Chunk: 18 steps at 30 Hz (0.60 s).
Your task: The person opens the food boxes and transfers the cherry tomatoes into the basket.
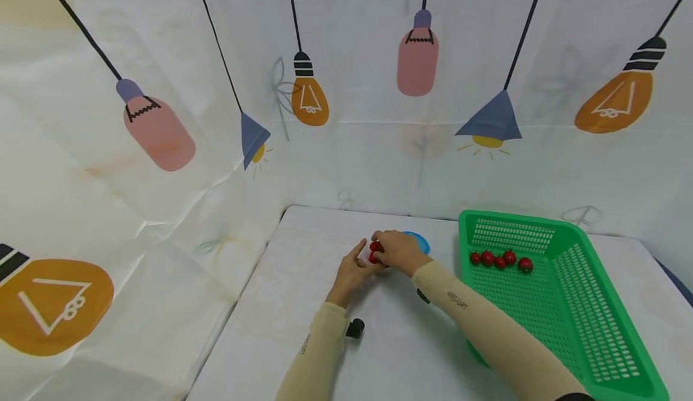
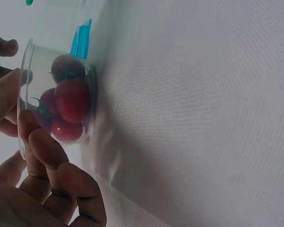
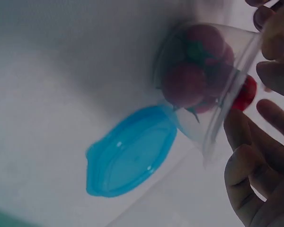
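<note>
A clear plastic container (image 2: 40,54) with cherry tomatoes (image 2: 72,100) inside stands on the white table. My left hand (image 1: 351,275) is at its near left side, fingertips (image 2: 47,146) at the rim, thumb raised at the far side. From the right, my right hand (image 1: 400,251) reaches over the container's mouth with curled fingers around a cherry tomato (image 3: 246,93) at the rim. Its fingertips (image 3: 237,126) are right by the rim. Just beyond the right hand lies a blue lid (image 3: 132,153), partly covered by that hand in the head view.
At the right is a large green basket (image 1: 601,287) with several cherry tomatoes (image 1: 499,262) near its far left corner. My right forearm crosses over its left edge. Behind the table hangs a white cloth (image 1: 368,166) printed with lamps.
</note>
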{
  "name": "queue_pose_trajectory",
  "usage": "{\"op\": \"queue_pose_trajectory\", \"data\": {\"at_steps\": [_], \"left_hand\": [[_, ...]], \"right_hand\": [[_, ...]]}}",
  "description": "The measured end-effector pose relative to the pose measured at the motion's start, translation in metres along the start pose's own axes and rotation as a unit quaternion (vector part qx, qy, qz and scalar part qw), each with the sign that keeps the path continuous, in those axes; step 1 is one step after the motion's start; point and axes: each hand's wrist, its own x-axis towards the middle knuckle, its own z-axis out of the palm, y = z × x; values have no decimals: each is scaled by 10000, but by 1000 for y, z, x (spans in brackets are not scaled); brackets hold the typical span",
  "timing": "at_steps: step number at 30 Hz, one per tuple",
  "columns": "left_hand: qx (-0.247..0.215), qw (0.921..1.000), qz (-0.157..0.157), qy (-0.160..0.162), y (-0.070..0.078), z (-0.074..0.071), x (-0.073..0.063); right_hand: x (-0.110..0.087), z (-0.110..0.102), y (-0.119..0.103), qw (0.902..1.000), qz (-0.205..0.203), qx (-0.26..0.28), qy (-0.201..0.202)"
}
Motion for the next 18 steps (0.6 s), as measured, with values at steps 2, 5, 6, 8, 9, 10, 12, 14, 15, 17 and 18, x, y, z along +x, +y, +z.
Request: {"op": "queue_pose_trajectory", "data": {"at_steps": [2, 5, 6, 8, 9, 10, 12, 14, 15, 17, 18], "left_hand": [[-2, 10000, -1, -10, 0, 1, 0], [-15, 10000, 16, -21, 1, 1, 0], [-46, 10000, -15, -30, 2, 1, 0], [-82, 10000, -27, -44, 3, 1, 0], [-85, 10000, -32, -40, 3, 1, 0], [-95, 9999, -37, -31, 3, 1, 0], [-107, 9999, -38, -15, 3, 1, 0], [-116, 9999, -44, 9, 2, 1, 0], [-121, 9999, -55, 14, 2, 1, 0], [-132, 9999, -74, 9, 2, 1, 0], [-135, 9999, -80, 7, 2, 1, -1]], "right_hand": [[0, 4, 0, 10000, 5, -66, 31], [0, 6, -2, 9998, -66, -155, 147], [0, 7, -2, 9996, -90, -182, 188], [0, 8, -2, 9994, -106, -229, 252], [0, 8, -2, 9994, -91, -217, 265], [1, 9, -3, 9994, -58, -197, 265], [2, 10, -3, 9995, 25, -199, 232], [3, 11, -4, 9996, 105, -167, 206], [4, 12, -5, 9996, 136, -141, 191], [4, 12, -6, 9996, 170, -116, 175], [4, 12, -6, 9997, 181, -73, 172]]}}
